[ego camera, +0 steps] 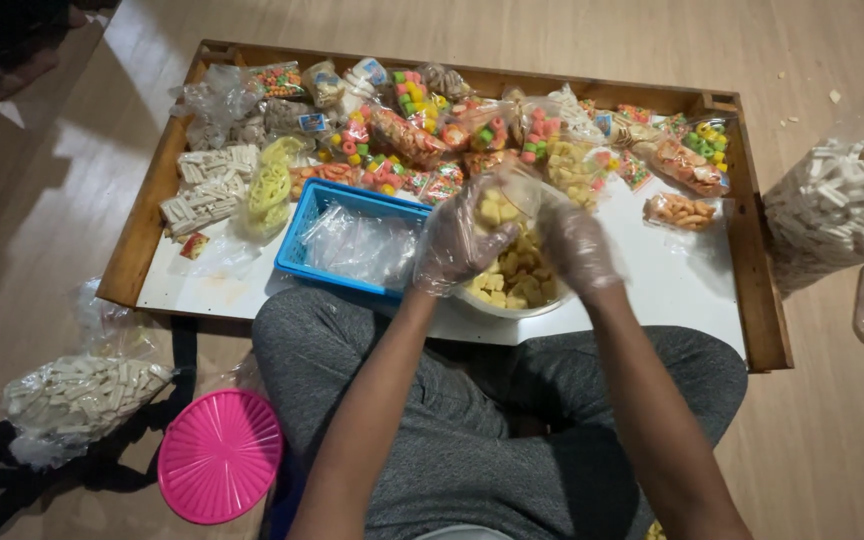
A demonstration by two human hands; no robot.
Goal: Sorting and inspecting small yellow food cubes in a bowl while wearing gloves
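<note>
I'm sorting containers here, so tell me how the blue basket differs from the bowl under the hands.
The blue basket is rectangular with slotted walls; the bowl is round and pale. The blue basket holds empty clear bags; the bowl holds yellow snack pieces. Both gloved hands, left hand and right hand, work over the bowl, not the basket. Both containers sit on the white tray table.

A small clear bag (500,205) half-filled with yellow puffed snacks, held upright above a white bowl (512,300) of them.
</note>
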